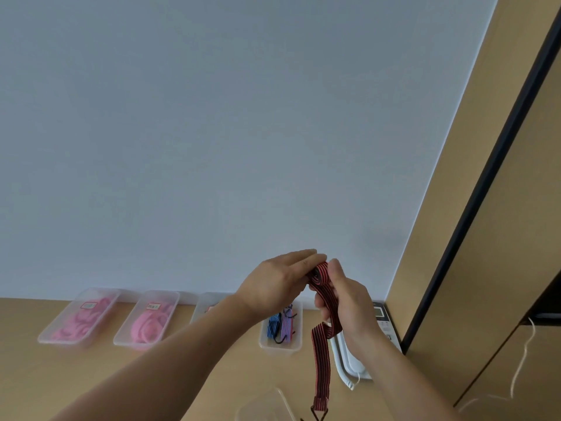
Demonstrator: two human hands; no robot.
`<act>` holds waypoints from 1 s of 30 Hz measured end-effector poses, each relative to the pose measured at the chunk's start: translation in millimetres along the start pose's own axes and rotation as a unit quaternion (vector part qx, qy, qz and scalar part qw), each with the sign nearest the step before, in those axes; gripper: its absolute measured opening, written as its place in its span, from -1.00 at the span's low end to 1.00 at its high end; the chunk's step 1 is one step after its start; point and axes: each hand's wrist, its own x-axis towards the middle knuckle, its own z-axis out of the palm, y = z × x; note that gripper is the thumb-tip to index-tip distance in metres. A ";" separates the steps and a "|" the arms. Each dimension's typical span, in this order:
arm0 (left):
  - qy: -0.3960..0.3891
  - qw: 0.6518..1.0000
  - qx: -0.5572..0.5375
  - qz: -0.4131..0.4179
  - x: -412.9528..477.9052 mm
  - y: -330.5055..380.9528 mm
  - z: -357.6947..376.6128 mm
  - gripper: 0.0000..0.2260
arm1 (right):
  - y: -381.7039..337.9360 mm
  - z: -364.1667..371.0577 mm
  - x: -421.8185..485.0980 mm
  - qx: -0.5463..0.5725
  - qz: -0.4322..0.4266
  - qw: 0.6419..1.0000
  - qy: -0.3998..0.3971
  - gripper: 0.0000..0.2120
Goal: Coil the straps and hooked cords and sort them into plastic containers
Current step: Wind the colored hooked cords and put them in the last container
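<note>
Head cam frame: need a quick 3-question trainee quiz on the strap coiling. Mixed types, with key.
1. True or false: the red-black strap held by the left hand and right hand is fully coiled.
2. Which container in the row at the wall holds the blue and purple hooked cords? A) leftmost B) rightmost C) second from left
3. Fill in: the leftmost container holds ___ straps.

Key:
1. False. Only the top is rolled and the tail hangs down to its hook.
2. B
3. pink
</note>
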 end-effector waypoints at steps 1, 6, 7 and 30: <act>0.006 1.000 0.019 0.019 0.4 -1.1 1.2 -0.58 | -0.1 0.3 -0.1 0.003 -0.002 1.000 -0.003 -0.20; 0.017 0.994 -0.078 -0.079 -2.1 -3.0 4.0 -0.48 | -1.6 0.7 -1.1 0.025 -0.027 0.999 -0.017 -0.31; 0.005 0.973 -0.162 -0.167 -1.0 -1.2 2.7 -0.45 | -2.5 -0.2 -1.1 0.031 -0.039 0.999 -0.019 -0.36; 0.034 0.767 -0.499 -0.401 15.8 10.7 -14.8 -0.76 | 9.8 1.4 3.5 -0.005 -0.032 0.999 0.014 -0.75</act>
